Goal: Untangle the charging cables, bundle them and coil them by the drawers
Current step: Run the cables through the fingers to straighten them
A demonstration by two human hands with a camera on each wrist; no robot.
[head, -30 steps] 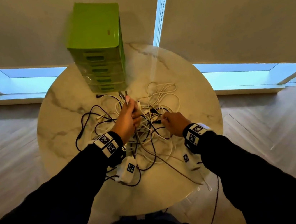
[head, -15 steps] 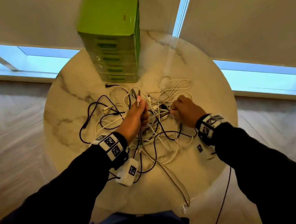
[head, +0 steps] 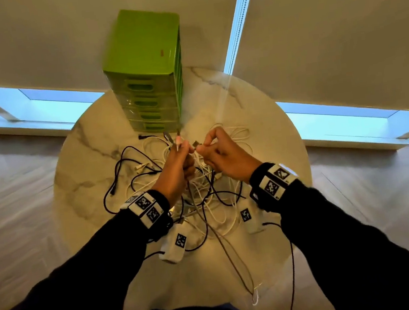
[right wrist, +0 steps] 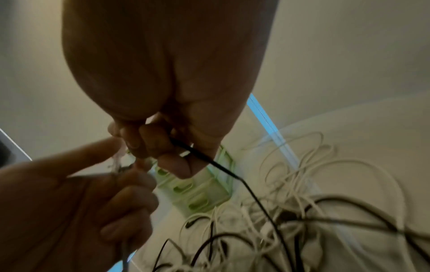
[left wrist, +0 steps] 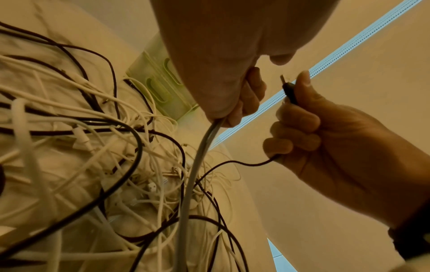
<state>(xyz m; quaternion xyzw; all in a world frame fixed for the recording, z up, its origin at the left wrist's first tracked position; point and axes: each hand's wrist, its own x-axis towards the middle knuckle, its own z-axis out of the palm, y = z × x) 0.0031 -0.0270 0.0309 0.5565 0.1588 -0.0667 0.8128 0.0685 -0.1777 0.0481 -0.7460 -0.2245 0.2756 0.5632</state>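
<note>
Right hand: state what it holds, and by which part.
The right hand grips a thin black charging cable at its plug end, the connector pinched upright at the fingertips, the cord trailing down to the tangle.

Both hands (head: 178, 163) (head: 226, 154) raised together, fingers (left wrist: 295, 119) curled, apparently pinching.

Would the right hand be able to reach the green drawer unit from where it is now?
Probably yes: the green drawer unit stands just beyond the right hand with bare table between, but that hand is pinching a black cable and would carry it along.
</note>
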